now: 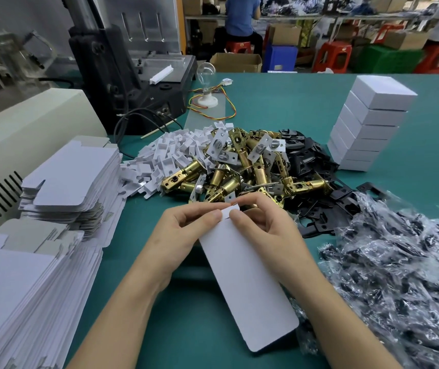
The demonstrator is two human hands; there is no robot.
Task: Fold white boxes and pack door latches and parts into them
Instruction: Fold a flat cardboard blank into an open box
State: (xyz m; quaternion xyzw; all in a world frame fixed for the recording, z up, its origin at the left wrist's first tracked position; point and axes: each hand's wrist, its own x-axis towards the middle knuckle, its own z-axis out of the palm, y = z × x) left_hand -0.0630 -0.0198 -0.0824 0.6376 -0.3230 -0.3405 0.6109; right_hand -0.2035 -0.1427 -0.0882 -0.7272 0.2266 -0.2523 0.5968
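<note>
Two bare hands and bare forearms, seen from a head-worn camera.
Left hand and right hand slim, with long fingers and short, rounded, natural fingernails; left forearm and right forearm bare right down to the lower edge of view.

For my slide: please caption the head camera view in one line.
Left hand and right hand pinch a white box blank near piled brass latches.

Showing matt white cardboard on the box blank, glossy brass-toned metal on the latches, crinkled shiny plastic on bags lower right.
</note>
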